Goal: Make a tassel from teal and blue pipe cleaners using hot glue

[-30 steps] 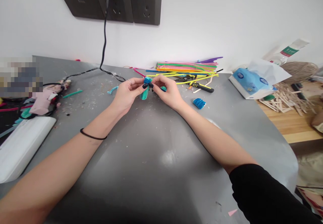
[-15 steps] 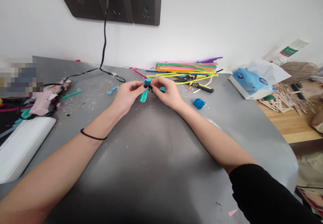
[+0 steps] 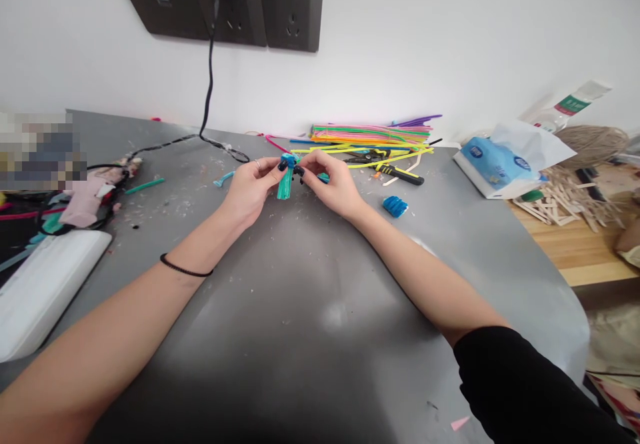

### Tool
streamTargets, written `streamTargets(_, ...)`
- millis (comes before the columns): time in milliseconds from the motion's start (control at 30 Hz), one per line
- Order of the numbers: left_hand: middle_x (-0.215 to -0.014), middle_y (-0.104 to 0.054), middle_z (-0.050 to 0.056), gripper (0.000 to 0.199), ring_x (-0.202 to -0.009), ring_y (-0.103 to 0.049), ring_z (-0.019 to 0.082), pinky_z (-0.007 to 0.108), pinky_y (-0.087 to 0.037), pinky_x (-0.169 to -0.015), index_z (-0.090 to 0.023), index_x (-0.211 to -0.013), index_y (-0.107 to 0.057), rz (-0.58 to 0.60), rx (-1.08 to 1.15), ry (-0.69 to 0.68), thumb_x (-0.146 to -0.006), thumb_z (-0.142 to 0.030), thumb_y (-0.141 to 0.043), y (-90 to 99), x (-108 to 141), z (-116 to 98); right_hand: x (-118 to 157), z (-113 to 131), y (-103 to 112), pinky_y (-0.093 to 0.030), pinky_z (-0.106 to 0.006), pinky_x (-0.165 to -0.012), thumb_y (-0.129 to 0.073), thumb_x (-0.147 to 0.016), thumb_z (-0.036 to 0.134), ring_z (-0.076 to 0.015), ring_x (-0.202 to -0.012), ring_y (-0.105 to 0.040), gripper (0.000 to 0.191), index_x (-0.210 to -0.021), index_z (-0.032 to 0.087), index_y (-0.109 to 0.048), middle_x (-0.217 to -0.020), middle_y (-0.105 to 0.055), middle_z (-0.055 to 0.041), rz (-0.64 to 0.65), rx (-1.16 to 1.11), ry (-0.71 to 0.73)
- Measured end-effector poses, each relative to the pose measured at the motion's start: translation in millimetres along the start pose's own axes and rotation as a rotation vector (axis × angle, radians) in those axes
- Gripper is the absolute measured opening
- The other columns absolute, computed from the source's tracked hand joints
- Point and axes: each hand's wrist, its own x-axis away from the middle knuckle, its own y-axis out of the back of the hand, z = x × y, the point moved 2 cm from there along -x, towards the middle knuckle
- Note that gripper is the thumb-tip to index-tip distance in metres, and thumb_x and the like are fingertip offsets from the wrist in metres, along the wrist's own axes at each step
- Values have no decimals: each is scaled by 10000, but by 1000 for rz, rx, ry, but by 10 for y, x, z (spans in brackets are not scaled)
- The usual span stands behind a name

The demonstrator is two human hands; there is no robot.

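Observation:
A small teal and blue fuzzy piece (image 3: 285,184) is held up between both hands, over the far part of the grey table. My left hand (image 3: 253,187) pinches its upper blue part between thumb and fingers. From the other side, my right hand (image 3: 333,181) has thumb and fingers closed on the same piece near its top. Another bit of teal shows behind the right fingers, mostly hidden. To the right of my right hand lies a blue wrapped piece (image 3: 395,206).
Along the wall lie a bundle of coloured pipe cleaners (image 3: 370,134) and yellow-black pliers (image 3: 400,175). A tissue pack (image 3: 500,163) and wooden sticks (image 3: 565,197) are at right. A white case (image 3: 50,291) and pink glue gun (image 3: 87,197) are at left.
The left thumb has shifted slightly left and up on the piece, so more of its blue top shows. Both hands remain in nearly the same place.

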Motion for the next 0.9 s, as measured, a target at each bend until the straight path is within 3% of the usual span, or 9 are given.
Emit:
streamTargets(567, -941, -796, 88, 361, -857, -709, 243, 351, -547, -695, -220, -900, -839, 34, 91, 11, -713, -488, -993, -4, -13, 21, -12, -30, -8, -608, -356, -860, -625, -1046, 499, -182, -864, -650, 272, -960, 243, -591, -979, -728, -48, 1, -7, 8)
streamTargets(800, -980, -823, 104, 407, -881, -734, 254, 345, -576, -699, -207, -904, -848, 25, 94, 17, -687, -509, -1013, -8, -20, 18, -15, -27, 4, -613, -362, -859, -625, -1037, 464, -188, -863, -653, 235, -961, 243, -606, -964, -735, -45, -7, -7, 0)
streamTargets(900, -986, -824, 93, 475, -888, -740, 244, 341, -603, -724, -213, -943, -853, -24, 143, 29, -610, -479, -1063, 1, -28, 30, -15, -20, 7, -612, -358, -848, -623, -1037, 463, -182, -846, -650, 239, -952, 240, -607, -949, -732, -42, -13, -20, 21)
